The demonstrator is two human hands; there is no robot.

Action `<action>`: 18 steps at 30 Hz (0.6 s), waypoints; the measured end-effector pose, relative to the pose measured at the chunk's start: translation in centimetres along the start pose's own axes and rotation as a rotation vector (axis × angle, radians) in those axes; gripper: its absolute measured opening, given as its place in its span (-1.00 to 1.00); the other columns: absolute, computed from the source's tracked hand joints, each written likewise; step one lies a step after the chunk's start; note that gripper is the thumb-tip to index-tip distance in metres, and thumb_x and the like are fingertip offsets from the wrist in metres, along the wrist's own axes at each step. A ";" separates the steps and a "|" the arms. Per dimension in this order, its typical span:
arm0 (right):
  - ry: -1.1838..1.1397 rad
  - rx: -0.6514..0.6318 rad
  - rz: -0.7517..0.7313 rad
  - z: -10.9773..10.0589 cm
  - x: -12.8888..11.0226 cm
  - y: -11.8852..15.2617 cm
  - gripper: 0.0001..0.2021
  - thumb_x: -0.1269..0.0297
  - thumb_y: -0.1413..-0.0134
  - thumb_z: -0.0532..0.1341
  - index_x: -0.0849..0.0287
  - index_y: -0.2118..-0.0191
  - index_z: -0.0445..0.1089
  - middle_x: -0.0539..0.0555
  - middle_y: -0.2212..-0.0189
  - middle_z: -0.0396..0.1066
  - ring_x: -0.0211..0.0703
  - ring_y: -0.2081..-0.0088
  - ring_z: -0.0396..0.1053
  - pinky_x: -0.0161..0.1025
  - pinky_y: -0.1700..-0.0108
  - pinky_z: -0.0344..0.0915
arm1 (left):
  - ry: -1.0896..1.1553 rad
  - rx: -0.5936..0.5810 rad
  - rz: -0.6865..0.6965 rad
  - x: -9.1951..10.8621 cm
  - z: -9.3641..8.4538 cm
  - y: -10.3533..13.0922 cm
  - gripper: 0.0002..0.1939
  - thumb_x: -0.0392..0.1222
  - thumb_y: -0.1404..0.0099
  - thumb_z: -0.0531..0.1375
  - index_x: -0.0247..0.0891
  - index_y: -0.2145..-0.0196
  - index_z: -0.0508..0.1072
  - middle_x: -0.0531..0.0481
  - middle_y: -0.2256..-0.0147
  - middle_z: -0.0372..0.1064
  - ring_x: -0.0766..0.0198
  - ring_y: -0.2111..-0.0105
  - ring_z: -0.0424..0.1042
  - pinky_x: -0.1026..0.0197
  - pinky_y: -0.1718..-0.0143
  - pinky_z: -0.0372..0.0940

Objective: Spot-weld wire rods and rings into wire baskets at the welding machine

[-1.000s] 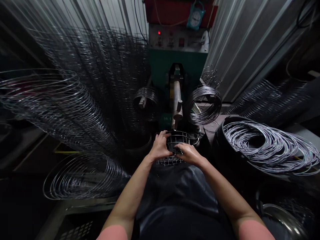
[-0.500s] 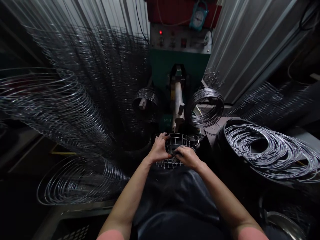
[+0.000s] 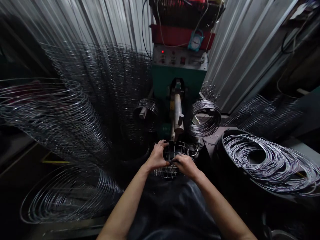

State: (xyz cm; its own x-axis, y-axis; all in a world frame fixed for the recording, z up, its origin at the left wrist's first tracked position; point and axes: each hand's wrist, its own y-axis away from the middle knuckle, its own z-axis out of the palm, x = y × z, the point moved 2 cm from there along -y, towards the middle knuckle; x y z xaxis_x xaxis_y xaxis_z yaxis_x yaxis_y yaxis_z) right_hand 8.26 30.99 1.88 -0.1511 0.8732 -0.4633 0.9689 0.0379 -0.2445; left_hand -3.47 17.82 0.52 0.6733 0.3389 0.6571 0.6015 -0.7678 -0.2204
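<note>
A round wire basket (image 3: 168,172) of metal mesh sits in front of my body, beneath the metal arm (image 3: 178,111) of a green machine (image 3: 163,78). The arm's tip is close to the basket's far rim; whether they touch, I cannot tell. My left hand (image 3: 157,156) grips the basket at its left side, fingers along the rim and thumb toward the middle. Closed at the near side, my right hand (image 3: 186,164) has its fingertips on the wires, near my left thumb. Both hands cover part of the mesh.
Stacks of wire rings (image 3: 57,116) rise on the left. Wire ring bundles (image 3: 206,118) flank the machine arm. A black tub (image 3: 221,150) of loose rings stands at right. A blue dial clock (image 3: 195,40) hangs above the control panel (image 3: 180,58).
The view has tilted upward, so the machine, rings and hands appear lower. Both hands keep their hold on the basket, with almost no change in grip.
</note>
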 end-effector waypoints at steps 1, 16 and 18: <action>0.003 0.002 0.003 -0.2 0.0 -0.2 -0.89 0.47 -0.06 0.19 0.17 0.29 0.42 0.06 0.37 0.44 -0.21 0.31 0.41 -0.33 0.26 0.30 | 0.012 -0.002 -0.001 0.1 -0.1 -0.2 -0.13 -0.25 0.22 0.37 -0.29 -0.09 0.18 -0.34 -0.19 0.00 -0.13 -0.24 -0.07 -0.23 -0.21 -0.13; 0.069 0.094 0.109 0.5 1.0 -0.8 -0.89 0.43 -0.12 0.16 0.16 0.27 0.43 0.10 0.32 0.46 -0.17 0.27 0.43 -0.30 0.22 0.30 | -0.015 -0.002 0.005 -0.1 -0.1 -2.2 -0.16 -0.15 0.20 0.39 -0.25 -0.06 0.20 -0.29 -0.15 0.06 -0.10 -0.21 0.02 -0.21 -0.17 -0.03; 0.092 0.104 0.129 0.4 1.4 -1.5 -0.88 0.42 -0.13 0.16 0.15 0.26 0.44 0.10 0.30 0.46 -0.17 0.26 0.43 -0.30 0.21 0.29 | -0.034 -0.006 -0.021 -0.2 -0.2 -3.1 -0.17 -0.18 0.20 0.38 -0.27 -0.05 0.20 -0.30 -0.15 0.05 -0.11 -0.22 0.00 -0.23 -0.18 -0.07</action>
State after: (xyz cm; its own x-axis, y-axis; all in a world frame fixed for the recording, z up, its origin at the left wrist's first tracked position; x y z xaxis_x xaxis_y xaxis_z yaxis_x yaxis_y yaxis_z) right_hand 6.55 31.93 1.22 -0.0040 0.9085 -0.4178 0.9530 -0.1230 -0.2768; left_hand -5.53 19.99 1.18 0.6747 0.3737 0.6365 0.6134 -0.7635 -0.2019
